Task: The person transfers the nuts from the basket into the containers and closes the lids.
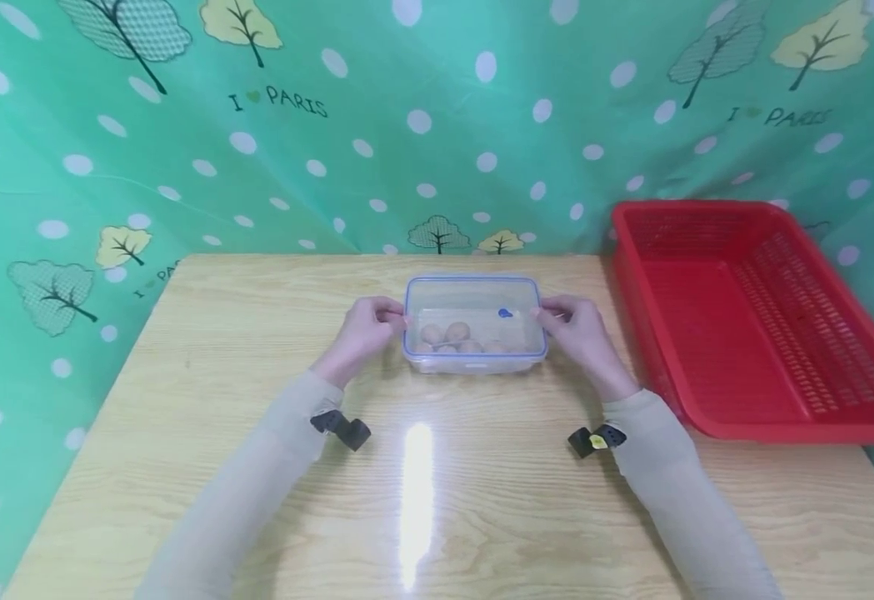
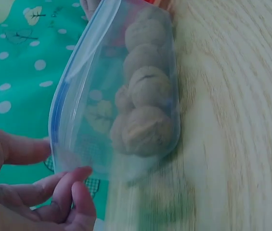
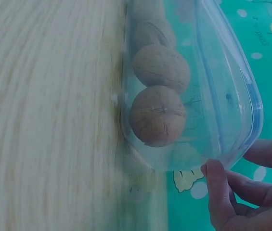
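Note:
A clear plastic food container (image 1: 474,363) with a blue line round its top stands near the table's back edge. Several walnuts (image 3: 158,115) lie inside along the near side, also seen through the wall in the left wrist view. A see-through lid (image 1: 474,292) with a small blue mark appears to cover it. My left hand (image 1: 371,329) pinches the left end at the rim between thumb and fingers. At the opposite end, my right hand (image 1: 573,329) grips the rim the same way, thumb on top and fingers below.
A large red plastic basket (image 1: 676,358) with slotted sides stands at the right, close to my right forearm. The wooden table (image 1: 294,308) meets a green patterned cloth (image 1: 377,108) at the back. A bright light reflection shows on the tabletop.

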{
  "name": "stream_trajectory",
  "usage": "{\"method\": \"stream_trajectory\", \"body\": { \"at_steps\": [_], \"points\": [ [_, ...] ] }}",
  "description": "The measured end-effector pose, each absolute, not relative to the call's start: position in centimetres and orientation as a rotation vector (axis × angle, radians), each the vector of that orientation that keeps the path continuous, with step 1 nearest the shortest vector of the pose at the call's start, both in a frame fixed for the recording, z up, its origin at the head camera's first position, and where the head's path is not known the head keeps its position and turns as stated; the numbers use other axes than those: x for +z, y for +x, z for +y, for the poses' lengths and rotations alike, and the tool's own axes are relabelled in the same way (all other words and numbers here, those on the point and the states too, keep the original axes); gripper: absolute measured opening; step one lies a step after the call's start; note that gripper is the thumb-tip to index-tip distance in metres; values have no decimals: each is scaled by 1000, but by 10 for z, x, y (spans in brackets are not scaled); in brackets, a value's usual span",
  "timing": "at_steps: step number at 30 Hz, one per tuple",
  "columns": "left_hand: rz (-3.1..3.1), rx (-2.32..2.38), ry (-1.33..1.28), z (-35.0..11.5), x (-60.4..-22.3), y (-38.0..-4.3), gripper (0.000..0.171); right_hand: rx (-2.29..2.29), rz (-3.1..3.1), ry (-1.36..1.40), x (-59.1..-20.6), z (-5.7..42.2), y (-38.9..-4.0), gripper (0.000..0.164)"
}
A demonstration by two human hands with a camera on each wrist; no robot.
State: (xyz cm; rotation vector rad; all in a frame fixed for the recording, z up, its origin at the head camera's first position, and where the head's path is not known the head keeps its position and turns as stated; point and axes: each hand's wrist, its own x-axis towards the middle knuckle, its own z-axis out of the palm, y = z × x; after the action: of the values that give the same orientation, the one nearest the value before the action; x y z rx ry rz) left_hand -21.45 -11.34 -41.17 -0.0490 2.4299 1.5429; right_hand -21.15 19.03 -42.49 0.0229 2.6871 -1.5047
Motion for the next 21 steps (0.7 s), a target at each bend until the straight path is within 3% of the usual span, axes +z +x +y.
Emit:
{"method": "stream_trajectory", "body": {
  "at_steps": [4, 11, 16, 21],
  "points": [
    [2326, 1551, 24, -122, -413, -218, 38, -1556, 2657, -16, -426, 191, -209, 39],
    [2403, 1558, 369, -120, -424, -234, 72, -1547, 2621, -43, -426, 192, -205, 41],
    [2599, 1351, 683, -106, -435, -247, 66, -1520, 2619, -67, -426, 189, -203, 40],
    [2661, 1229, 722, -103, -437, -252, 64, -1492, 2613, -177, -426, 189, -203, 50]
  ]
}}
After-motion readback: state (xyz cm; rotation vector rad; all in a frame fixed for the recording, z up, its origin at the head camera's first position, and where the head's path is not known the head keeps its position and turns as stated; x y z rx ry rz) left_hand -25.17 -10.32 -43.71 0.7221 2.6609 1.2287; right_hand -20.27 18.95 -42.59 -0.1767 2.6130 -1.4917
